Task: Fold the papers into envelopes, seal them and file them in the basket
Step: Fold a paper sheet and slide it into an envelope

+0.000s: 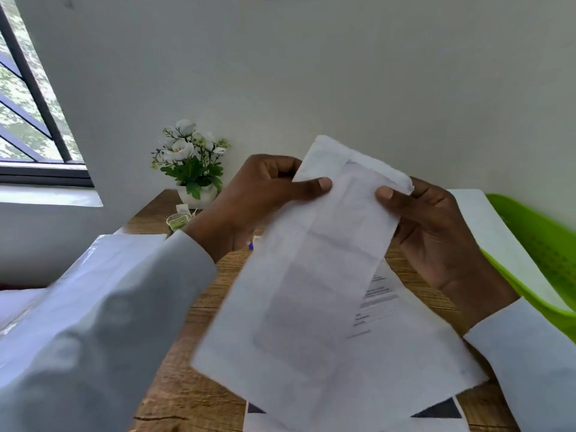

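I hold a long white envelope (299, 291) up over the wooden table (187, 394), tilted with its flap end away from me. A darker folded sheet shows through it. My left hand (249, 201) pinches the upper left edge with the thumb on top. My right hand (436, 232) grips the upper right edge near the flap. Under the envelope lie printed papers (383, 294). A green plastic basket (542, 244) sits at the right, with a white envelope (486, 226) lying in it.
A white pot of white flowers (193, 163) stands at the table's far edge by the wall. A tape roll (177, 221) lies near it. A small blue item (251, 245) peeks out below my left hand. A window is at the far left.
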`<state>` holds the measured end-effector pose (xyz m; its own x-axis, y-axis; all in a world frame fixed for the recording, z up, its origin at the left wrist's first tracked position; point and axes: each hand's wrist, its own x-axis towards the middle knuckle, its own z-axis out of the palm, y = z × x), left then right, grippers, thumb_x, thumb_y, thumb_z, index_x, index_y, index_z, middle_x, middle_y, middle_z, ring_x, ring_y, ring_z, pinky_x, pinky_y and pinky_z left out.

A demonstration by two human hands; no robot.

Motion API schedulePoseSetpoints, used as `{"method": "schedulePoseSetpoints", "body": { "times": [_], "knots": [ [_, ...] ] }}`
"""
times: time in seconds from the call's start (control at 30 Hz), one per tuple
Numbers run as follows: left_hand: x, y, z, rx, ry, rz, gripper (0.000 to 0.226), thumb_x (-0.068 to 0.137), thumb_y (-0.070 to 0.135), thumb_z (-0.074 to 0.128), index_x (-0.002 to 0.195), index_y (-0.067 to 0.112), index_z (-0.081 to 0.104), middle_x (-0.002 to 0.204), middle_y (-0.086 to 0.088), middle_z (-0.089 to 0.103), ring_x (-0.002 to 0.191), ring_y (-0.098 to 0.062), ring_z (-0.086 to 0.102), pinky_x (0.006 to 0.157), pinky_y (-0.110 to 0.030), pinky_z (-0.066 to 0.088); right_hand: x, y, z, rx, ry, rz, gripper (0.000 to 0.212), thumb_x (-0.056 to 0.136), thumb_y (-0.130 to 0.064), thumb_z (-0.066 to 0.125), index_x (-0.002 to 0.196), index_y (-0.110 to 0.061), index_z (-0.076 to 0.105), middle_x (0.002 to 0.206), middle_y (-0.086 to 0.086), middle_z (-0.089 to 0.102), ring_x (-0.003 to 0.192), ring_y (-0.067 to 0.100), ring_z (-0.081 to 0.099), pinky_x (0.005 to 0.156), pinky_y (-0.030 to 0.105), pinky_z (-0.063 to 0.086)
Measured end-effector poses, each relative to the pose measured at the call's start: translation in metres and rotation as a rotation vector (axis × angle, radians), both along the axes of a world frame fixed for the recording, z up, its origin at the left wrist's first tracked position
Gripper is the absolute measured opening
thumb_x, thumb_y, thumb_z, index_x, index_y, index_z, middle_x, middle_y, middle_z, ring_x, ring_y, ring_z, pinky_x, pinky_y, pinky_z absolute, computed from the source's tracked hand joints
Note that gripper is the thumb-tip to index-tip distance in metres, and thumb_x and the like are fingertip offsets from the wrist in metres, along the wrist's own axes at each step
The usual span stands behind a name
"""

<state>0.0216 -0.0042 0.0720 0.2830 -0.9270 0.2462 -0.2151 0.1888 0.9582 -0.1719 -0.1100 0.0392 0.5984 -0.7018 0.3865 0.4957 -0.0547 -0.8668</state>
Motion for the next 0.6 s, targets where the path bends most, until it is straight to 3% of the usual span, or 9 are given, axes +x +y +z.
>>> {"method": "schedulePoseSetpoints", "body": {
  "times": [0.17,0.3,0.43,0.6],
  "knots": [
    [0.0,0.006,-0.021,0.124,0.022,-0.082,0.03,0.077,0.006,0.075,0.106,0.005,0.073,0.094,-0.008,0.077,0.078,-0.019,0.074,0.056,-0.022,0.054,0.006,-0.002,-0.008,0.062,0.072,-0.16,0.027,0.081,-0.002,0.068,0.108,-0.001,0.069,0.094,0.009,0.077,0.08,0.019,0.073,0.073,0.028,0.06],
    [-0.004,0.009,-0.03,0.052,0.121,-0.05,0.04,0.078,0.003,0.073,0.118,0.008,0.066,0.102,-0.009,0.076,0.09,-0.022,0.073,0.064,-0.027,0.057,0.007,0.0,-0.011,0.041,0.164,-0.171,0.042,0.074,-0.009,0.074,0.115,-0.008,0.068,0.092,0.008,0.077,0.079,0.018,0.072,0.07,0.027,0.059],
    [-0.01,0.006,-0.039,-0.122,0.148,0.093,0.054,0.079,-0.001,0.073,0.123,0.021,0.051,0.092,-0.016,0.075,0.085,-0.03,0.073,0.071,-0.039,0.06,0.008,0.005,-0.011,-0.062,0.163,-0.226,0.057,0.08,0.001,0.072,0.13,-0.022,0.06,0.088,0.01,0.077,0.077,0.017,0.071,0.07,0.029,0.059],
    [-0.009,0.008,-0.046,-0.21,0.011,0.111,0.028,0.081,0.0,0.072,0.107,0.01,0.069,0.095,-0.007,0.076,0.086,-0.02,0.073,0.071,-0.031,0.059,0.005,0.008,-0.01,-0.166,0.174,-0.305,0.033,0.076,0.006,0.075,0.107,-0.004,0.072,0.087,0.008,0.078,0.071,0.015,0.071,0.063,0.023,0.057]
  ]
}}
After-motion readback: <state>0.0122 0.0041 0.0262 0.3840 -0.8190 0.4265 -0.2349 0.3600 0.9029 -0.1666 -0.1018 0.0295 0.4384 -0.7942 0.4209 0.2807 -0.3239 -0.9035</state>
